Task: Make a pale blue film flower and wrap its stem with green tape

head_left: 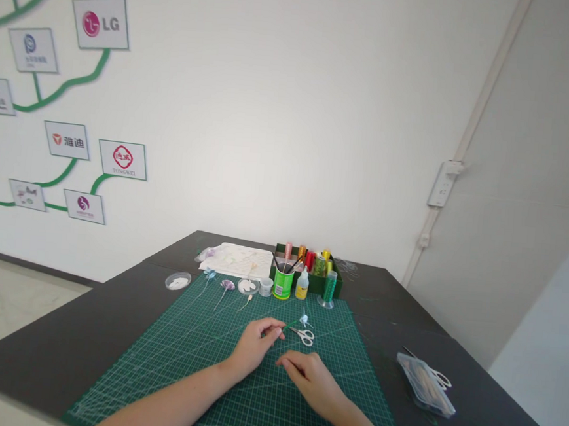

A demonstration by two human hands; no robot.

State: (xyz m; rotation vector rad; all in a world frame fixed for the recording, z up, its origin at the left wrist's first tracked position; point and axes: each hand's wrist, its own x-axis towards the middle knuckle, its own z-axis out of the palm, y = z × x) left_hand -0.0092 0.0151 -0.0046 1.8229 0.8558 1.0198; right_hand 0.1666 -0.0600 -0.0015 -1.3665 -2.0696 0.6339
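Note:
My left hand (256, 343) pinches a thin green stem, which runs to the right and ends in a small pale blue flower (304, 320). Closer to me and a little to the right, my right hand (305, 376) is closed, thumb against fingers; whatever it may hold is too small to make out. White-handled scissors (305, 337) lie on the green cutting mat (179, 362), just beyond my hands. Toward the mat's far edge rest a blue flower (209, 273), a purple flower (227, 285) and a small pale bud (249, 298), each on a thin stem.
Behind the mat stand a green can of tools (283, 285), a glue bottle (302, 285), a green thread spool (330, 287) and a box of several spools (338, 286). White dishes (178, 281) sit left. A clear plastic case (426, 385) lies right.

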